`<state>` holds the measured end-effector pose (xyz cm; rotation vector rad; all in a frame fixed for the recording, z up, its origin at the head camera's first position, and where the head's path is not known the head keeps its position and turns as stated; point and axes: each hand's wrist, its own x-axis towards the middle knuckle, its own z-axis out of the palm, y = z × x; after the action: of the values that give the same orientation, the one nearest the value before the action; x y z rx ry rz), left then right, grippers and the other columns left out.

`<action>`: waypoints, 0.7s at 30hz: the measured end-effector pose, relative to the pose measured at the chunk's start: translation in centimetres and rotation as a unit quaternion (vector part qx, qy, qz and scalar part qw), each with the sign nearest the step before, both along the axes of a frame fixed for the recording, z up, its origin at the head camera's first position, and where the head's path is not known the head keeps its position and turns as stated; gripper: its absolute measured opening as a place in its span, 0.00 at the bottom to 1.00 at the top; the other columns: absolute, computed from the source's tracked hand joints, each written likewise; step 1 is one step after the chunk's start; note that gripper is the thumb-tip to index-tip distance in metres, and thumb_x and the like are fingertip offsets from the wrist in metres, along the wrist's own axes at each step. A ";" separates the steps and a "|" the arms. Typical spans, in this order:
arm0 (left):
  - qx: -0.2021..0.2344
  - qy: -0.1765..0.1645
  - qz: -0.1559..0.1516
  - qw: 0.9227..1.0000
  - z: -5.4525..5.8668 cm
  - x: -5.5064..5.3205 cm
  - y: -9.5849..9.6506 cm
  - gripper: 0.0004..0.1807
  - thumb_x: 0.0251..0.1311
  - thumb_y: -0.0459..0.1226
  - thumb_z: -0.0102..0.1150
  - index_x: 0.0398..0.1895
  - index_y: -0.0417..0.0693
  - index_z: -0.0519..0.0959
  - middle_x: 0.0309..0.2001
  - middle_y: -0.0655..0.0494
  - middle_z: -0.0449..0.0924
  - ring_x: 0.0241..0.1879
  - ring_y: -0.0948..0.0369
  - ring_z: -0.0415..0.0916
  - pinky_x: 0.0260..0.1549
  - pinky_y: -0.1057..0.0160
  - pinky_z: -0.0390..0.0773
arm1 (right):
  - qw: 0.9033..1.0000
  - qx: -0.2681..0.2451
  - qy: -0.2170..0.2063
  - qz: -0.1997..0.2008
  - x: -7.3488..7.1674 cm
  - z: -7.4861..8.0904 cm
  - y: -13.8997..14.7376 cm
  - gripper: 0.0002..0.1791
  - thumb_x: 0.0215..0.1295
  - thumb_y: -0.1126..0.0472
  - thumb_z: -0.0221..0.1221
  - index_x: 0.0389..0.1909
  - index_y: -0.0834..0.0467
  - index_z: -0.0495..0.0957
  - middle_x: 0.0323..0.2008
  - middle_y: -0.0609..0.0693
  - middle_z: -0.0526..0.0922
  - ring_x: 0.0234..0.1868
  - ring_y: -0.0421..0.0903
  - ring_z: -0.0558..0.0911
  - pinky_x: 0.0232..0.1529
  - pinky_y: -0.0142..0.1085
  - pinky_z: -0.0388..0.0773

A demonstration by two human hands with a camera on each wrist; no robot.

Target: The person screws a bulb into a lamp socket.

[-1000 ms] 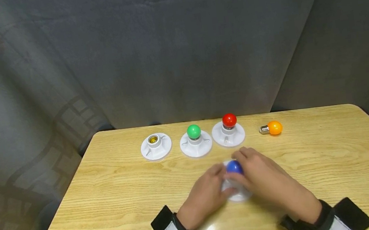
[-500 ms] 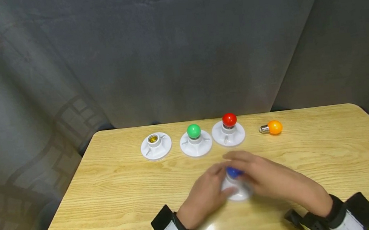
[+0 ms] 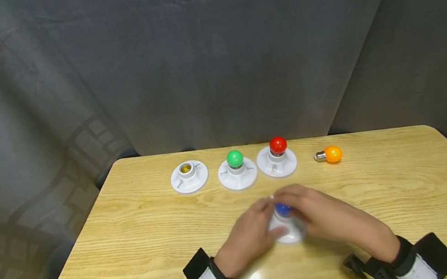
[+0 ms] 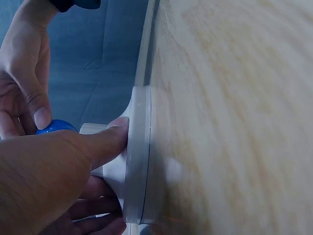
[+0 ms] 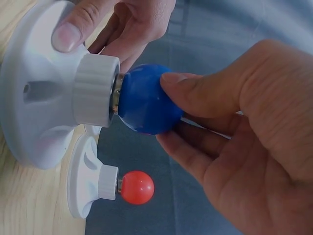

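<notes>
A blue light bulb [image 5: 146,100] sits in the mouth of a white lamp holder [image 5: 95,90], a strip of its metal base showing above the rim. My right hand [image 3: 322,211] pinches the bulb's round glass between thumb and fingers. Around the holder's base, my left hand [image 3: 248,233] grips with its thumb [image 4: 115,134] on the sloping top and its fingers on the far side. The holder's round base [image 4: 139,156] stands flat on the wooden table. In the head view, both hands partly cover the bulb and holder.
Behind my hands stand a lamp holder with a green bulb [image 3: 235,159] and one with a red bulb [image 3: 278,145]. To their left is a bare lamp holder [image 3: 189,178]. An orange bulb [image 3: 333,154] lies on its side at the right. A grey curtain [image 3: 214,62] hangs behind the table.
My right hand has shifted its hold on the blue bulb, its fingers moving over the top and its wrist swinging slightly right. The left hand stays on the lamp holder.
</notes>
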<state>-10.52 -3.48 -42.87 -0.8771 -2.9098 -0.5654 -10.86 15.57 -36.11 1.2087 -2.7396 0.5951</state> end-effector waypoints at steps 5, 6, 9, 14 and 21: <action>0.002 0.007 -0.002 1.000 -0.1 0.0 0.0 0.39 0.60 0.56 0.60 0.70 0.48 0.65 0.64 0.48 0.74 0.61 0.56 0.75 0.60 0.61 0.77 | 1.000 0.000 0.007 -0.014 0.1 -0.2 -0.2 0.21 0.52 0.72 0.65 0.50 0.62 0.81 0.51 0.55 0.82 0.52 0.51 0.82 0.52 0.44 0.83; 0.002 0.009 -0.003 1.000 -0.1 0.0 -0.1 0.39 0.60 0.56 0.60 0.70 0.48 0.65 0.64 0.48 0.74 0.60 0.56 0.76 0.60 0.61 0.77 | 1.000 0.002 0.011 -0.018 0.1 -0.2 -0.2 0.20 0.53 0.71 0.65 0.50 0.61 0.81 0.50 0.54 0.82 0.51 0.51 0.82 0.52 0.43 0.83; 0.001 0.015 -0.004 1.000 -0.1 0.1 -0.1 0.38 0.60 0.56 0.60 0.69 0.47 0.66 0.63 0.48 0.75 0.59 0.56 0.77 0.58 0.61 0.78 | 0.999 0.005 0.022 -0.028 0.0 -0.4 -0.3 0.18 0.55 0.69 0.65 0.49 0.61 0.81 0.49 0.53 0.82 0.50 0.49 0.82 0.51 0.42 0.83; 0.004 0.021 -0.006 1.000 -0.2 0.0 -0.1 0.37 0.60 0.56 0.60 0.67 0.45 0.69 0.62 0.47 0.76 0.58 0.56 0.78 0.58 0.62 0.78 | 0.999 0.005 0.032 -0.040 -0.1 -0.7 -0.5 0.16 0.56 0.66 0.66 0.48 0.62 0.81 0.48 0.54 0.82 0.50 0.49 0.82 0.50 0.42 0.84; 0.007 0.016 -0.009 1.000 -0.2 0.0 -0.1 0.36 0.61 0.56 0.59 0.67 0.46 0.70 0.62 0.48 0.75 0.59 0.56 0.77 0.58 0.62 0.78 | 0.997 0.004 0.046 -0.059 -0.1 -0.8 -0.7 0.17 0.57 0.62 0.67 0.47 0.64 0.81 0.45 0.55 0.83 0.47 0.47 0.81 0.47 0.40 0.84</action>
<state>-10.53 -3.57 -43.05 -0.9029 -2.8680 -0.5682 -11.01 14.82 -36.91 1.0400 -2.7162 0.5025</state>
